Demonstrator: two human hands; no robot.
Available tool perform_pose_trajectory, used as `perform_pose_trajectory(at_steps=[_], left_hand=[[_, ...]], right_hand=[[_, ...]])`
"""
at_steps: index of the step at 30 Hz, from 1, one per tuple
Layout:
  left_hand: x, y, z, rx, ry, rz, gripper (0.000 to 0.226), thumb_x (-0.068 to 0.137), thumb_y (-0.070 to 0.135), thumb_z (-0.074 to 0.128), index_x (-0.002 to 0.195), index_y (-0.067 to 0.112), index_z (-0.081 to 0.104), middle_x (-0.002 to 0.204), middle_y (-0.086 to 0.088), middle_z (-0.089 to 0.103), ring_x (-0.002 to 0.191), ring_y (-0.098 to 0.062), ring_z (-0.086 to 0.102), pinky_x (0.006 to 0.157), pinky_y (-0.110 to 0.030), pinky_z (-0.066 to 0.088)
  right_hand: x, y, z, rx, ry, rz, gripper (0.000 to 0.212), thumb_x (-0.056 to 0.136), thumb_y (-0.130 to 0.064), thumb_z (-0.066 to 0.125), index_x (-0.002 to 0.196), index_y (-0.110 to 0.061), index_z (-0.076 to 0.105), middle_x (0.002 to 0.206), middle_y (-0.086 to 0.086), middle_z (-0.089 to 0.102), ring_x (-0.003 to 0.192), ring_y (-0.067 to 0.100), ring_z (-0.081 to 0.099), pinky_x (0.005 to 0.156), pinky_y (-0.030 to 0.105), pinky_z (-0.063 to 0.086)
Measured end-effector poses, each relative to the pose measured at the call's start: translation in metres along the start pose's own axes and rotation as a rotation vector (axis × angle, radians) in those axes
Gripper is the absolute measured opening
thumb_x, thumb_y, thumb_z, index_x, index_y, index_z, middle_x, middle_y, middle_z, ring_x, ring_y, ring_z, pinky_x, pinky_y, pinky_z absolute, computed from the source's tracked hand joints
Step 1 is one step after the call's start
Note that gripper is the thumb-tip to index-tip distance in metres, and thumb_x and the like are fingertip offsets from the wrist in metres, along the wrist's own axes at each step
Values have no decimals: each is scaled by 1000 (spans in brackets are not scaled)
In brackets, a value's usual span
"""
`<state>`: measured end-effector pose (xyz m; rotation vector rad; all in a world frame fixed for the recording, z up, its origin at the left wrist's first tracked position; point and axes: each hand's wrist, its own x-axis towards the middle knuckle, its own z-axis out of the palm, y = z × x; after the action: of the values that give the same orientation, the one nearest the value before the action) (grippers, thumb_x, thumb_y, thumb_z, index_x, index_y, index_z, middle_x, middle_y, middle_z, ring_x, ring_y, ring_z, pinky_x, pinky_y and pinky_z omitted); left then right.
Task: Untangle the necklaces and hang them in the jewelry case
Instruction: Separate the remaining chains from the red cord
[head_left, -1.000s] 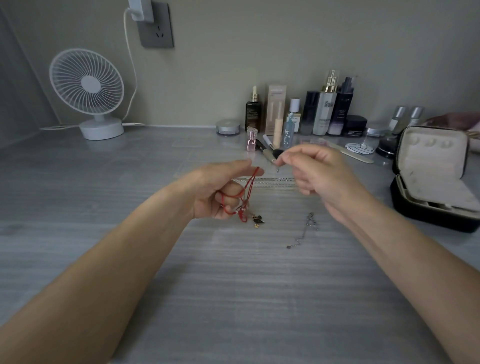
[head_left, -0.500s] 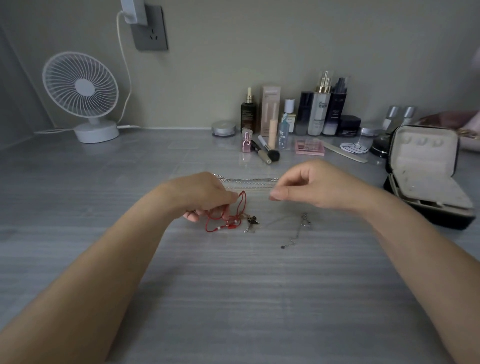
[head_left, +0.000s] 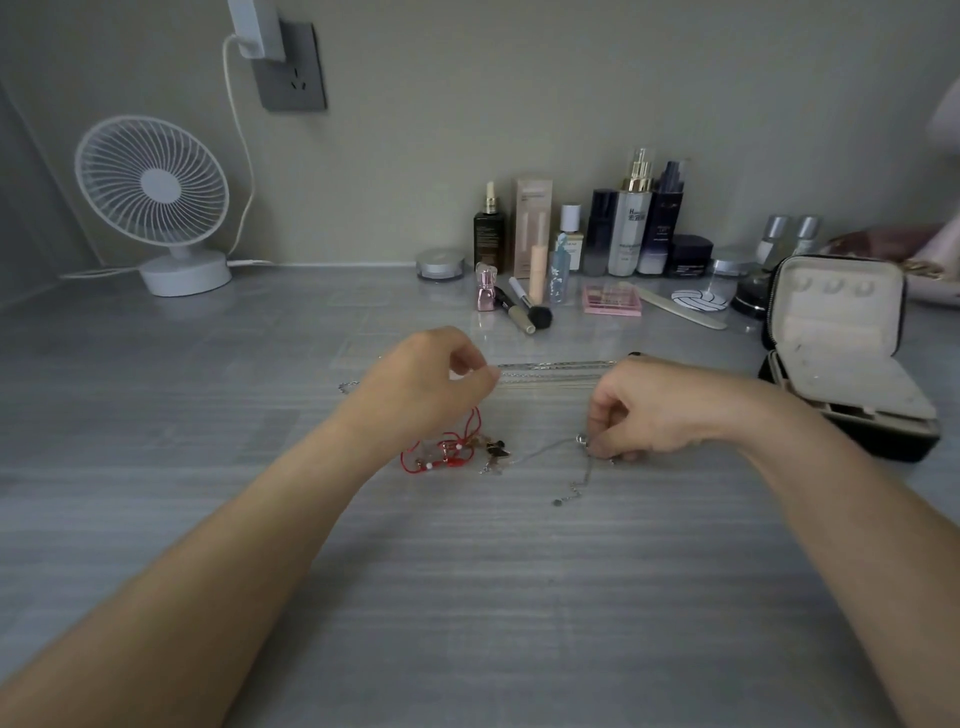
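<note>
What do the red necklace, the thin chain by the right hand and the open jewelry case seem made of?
Red necklace: looks like matte string cord with small white beads. Thin chain: silver-toned metal, by its glinting links. Jewelry case: dark shell, perhaps faux leather; pale matte lining, perhaps velvet.

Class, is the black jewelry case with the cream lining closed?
No, the black jewelry case stands open, its cream-lined lid raised upright.
</note>
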<state>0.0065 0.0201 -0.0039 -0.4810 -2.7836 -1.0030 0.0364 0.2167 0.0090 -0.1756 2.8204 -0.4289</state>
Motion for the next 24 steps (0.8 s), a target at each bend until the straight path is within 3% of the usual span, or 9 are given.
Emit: perform_pose_trajectory(at_steps=[5, 7, 9, 11, 14, 16, 19, 21, 24], left_hand=[[-6, 7, 11, -175, -57, 59, 9, 87, 28, 58, 85, 22, 64, 66, 18, 54, 44, 7, 48, 42, -5, 34], [-8, 10, 15, -240, -63, 64, 8, 88, 23, 57, 87, 20, 65, 65, 15, 55, 46, 5, 49, 45, -8, 39], [-10, 15, 18, -331, -100, 75, 11, 89, 18, 56, 95, 20, 65, 79, 6, 62, 54, 2, 52, 53, -15, 44], [-14, 21, 20, -417, -157, 90, 19, 91, 13, 53, 107, 13, 63, 85, 2, 61, 46, 7, 50, 47, -4, 37], [-19, 27, 23, -489, -226, 71, 23, 92, 13, 52, 111, 8, 63, 72, 8, 56, 35, 10, 45, 38, 0, 28], [-20, 28, 22, -526, -230, 54, 18, 92, 16, 52, 101, 12, 67, 72, 8, 59, 45, 9, 49, 46, -2, 34], [-17, 26, 19, -610, -225, -2, 17, 92, 23, 50, 85, 23, 66, 86, 5, 69, 79, -5, 59, 68, -21, 42], [-17, 26, 17, -658, -232, -12, 17, 91, 26, 51, 83, 24, 65, 85, 11, 69, 83, -6, 61, 70, -23, 42], [-19, 28, 16, -652, -232, 29, 9, 87, 26, 58, 81, 24, 64, 80, 11, 67, 76, -1, 59, 64, -11, 43]], right_hand=[[-2, 4, -7, 105, 52, -51, 12, 85, -20, 61, 74, -19, 61, 67, -2, 70, 69, 21, 66, 71, 42, 54], [-4, 4, -10, 226, 108, -99, 13, 85, -14, 62, 73, -19, 59, 56, -7, 66, 61, 9, 64, 61, 31, 53], [-7, 1, -14, 326, 160, -168, 14, 84, -9, 63, 73, -19, 60, 51, -9, 62, 49, -4, 57, 50, 16, 47], [-11, -4, -16, 374, 203, -227, 14, 83, -7, 63, 75, -19, 62, 58, -7, 61, 48, -6, 55, 49, 13, 45], [-18, -10, -19, 402, 241, -294, 13, 81, -7, 65, 79, -20, 66, 64, -5, 62, 51, -7, 56, 50, 11, 45], [-19, -10, -20, 441, 270, -314, 13, 80, -7, 66, 79, -20, 66, 68, -3, 64, 53, -6, 57, 52, 11, 46], [-19, -9, -21, 465, 331, -317, 13, 78, -9, 67, 77, -21, 67, 73, 2, 67, 56, -1, 58, 56, 14, 48], [-19, -9, -21, 487, 354, -320, 11, 78, -10, 67, 78, -21, 70, 71, 2, 68, 53, -2, 56, 51, 11, 46], [-20, -11, -21, 511, 376, -346, 11, 79, -11, 67, 83, -20, 72, 69, -2, 68, 52, -5, 54, 52, 8, 44]])
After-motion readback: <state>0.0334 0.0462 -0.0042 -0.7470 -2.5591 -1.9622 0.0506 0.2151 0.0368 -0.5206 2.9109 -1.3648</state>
